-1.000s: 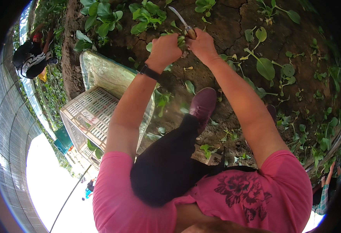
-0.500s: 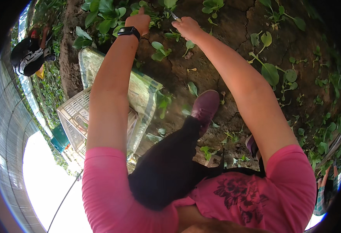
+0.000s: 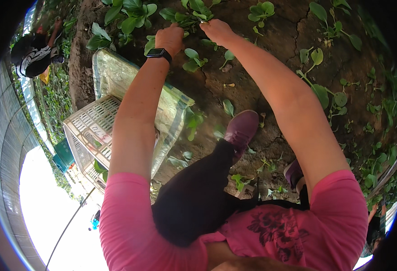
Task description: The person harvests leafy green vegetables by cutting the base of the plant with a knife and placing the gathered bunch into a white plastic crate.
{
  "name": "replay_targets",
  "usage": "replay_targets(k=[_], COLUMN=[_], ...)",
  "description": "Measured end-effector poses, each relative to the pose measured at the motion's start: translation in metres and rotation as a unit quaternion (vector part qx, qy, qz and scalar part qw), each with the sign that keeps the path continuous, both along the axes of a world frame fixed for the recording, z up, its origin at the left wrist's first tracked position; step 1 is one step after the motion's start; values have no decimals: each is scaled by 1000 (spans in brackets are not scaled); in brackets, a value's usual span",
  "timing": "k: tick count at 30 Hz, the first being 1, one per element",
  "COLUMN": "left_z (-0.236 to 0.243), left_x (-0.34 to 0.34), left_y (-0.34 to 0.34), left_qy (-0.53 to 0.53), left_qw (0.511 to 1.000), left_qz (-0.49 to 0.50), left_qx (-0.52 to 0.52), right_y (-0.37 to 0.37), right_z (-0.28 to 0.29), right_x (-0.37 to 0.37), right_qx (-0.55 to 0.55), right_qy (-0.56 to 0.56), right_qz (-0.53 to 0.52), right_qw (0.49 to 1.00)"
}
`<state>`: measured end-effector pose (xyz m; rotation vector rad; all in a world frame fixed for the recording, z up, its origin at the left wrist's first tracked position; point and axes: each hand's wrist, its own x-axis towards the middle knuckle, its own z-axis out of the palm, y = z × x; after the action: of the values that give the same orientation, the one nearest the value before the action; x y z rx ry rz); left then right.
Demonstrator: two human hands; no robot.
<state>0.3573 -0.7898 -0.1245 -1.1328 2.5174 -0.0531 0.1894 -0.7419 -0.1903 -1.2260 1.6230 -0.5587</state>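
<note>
At the top of the view my left hand (image 3: pixel 170 39), with a dark watch on the wrist, is beside a leafy green plant (image 3: pixel 197 8). Its fingers look curled, and what they hold, if anything, is hidden. Just to the right, my right hand (image 3: pixel 218 32) is closed on a small metal-bladed tool (image 3: pixel 202 21); only a short bright part of it shows, near the plant's base. Whether it is a knife or scissors I cannot tell.
More leafy plants (image 3: pixel 134 18) grow in brown soil. Left of my legs, a white plastic crate (image 3: pixel 90 119) stands beside a pale green plastic sheet (image 3: pixel 173 101). My purple shoe (image 3: pixel 243 128) rests on the soil. Another person (image 3: pixel 35 56) is bent over at the far left.
My left hand has moved slightly down and right, and its raised finger is now folded. My right hand stays near the plant, its tool showing less. The whole view has shifted slightly.
</note>
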Motion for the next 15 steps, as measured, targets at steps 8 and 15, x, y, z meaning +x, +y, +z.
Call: replay_targets(k=[8,15], left_z=[-5,-12], left_x=[8,5], left_y=[4,9], left_qy=[-19,-20], left_qw=[999,998], left_qz=[45,53], left_qx=[5,2], right_y=[-1,6], right_z=[14,3], right_x=[-4,0], right_qx=[-24,53], right_qy=[77,35], right_qz=[112,45], right_qw=[990,997])
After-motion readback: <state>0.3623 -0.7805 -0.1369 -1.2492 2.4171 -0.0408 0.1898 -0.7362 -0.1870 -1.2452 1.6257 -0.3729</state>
